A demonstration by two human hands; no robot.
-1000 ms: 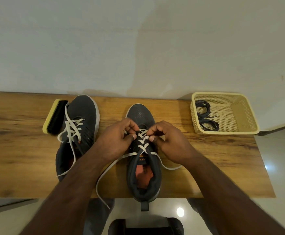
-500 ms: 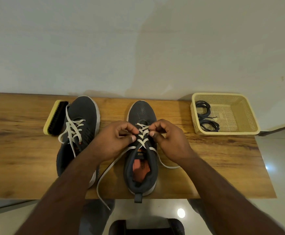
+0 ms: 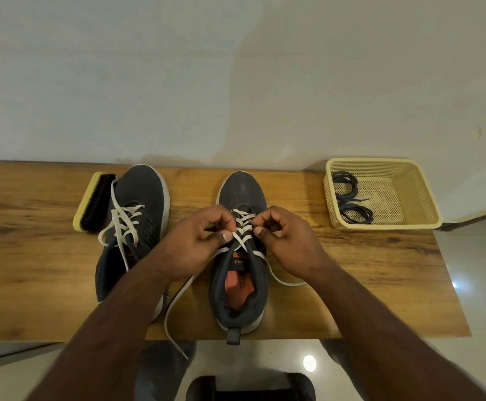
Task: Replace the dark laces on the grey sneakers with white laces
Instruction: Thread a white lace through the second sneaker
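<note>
Frame centre: both hands' fingers (image 3: 226, 235) pinching white lace (image 3: 243, 231), shoe (image 3: 240, 273) now slid further up the counter (image 3: 33, 270), crossings nearly all snug.

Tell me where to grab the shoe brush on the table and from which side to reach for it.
Grip the brush across its narrow width, fingers on the yellow back and thumb on the black bristle side, near the middle. Come from the left: it lies on the table with its right side close against the left sneaker, while its yellow edge faces bare wood. This is a judgement from its pose.
</note>
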